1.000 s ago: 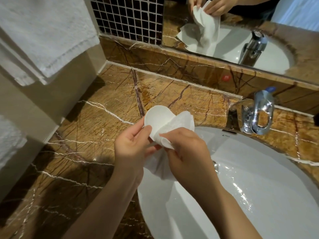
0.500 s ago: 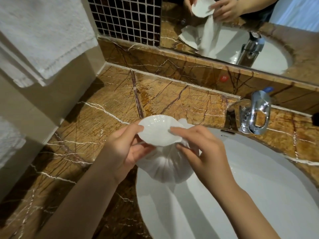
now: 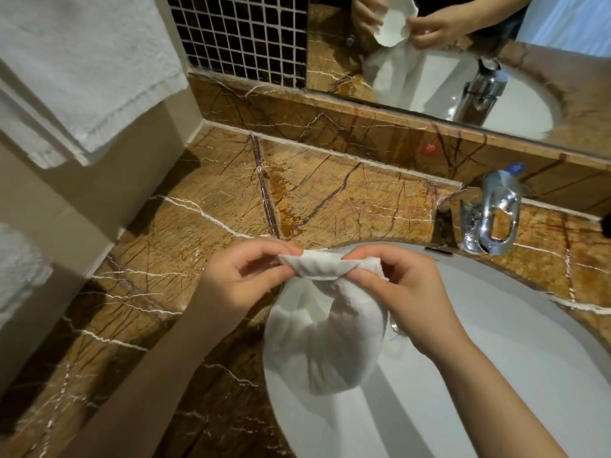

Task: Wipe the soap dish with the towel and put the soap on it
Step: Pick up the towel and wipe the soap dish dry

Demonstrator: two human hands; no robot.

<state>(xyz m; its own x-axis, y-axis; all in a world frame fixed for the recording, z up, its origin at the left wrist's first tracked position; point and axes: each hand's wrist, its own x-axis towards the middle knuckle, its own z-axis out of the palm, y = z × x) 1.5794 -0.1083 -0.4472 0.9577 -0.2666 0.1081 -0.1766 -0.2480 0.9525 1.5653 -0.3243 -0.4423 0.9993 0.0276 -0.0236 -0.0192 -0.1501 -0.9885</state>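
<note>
A small white shell-shaped soap dish (image 3: 319, 265) is held edge-on above the left rim of the sink. My left hand (image 3: 241, 285) pinches its left edge. My right hand (image 3: 406, 292) grips its right edge together with a white towel (image 3: 325, 342), which hangs in a bunch below the dish over the basin. The mirror shows the dish's hollow side facing away from me. No soap is in view.
A white basin (image 3: 496, 375) is set in a brown marble counter (image 3: 231, 200). A chrome faucet (image 3: 489, 216) stands at the back right. White towels (image 3: 82, 71) hang at the upper left. A mirror (image 3: 463, 61) and dark mosaic tiles (image 3: 238, 34) line the back wall.
The dish has tipped from lying flat to edge-on. My right hand has moved from its top to its right edge, and the towel hangs lower beneath it.
</note>
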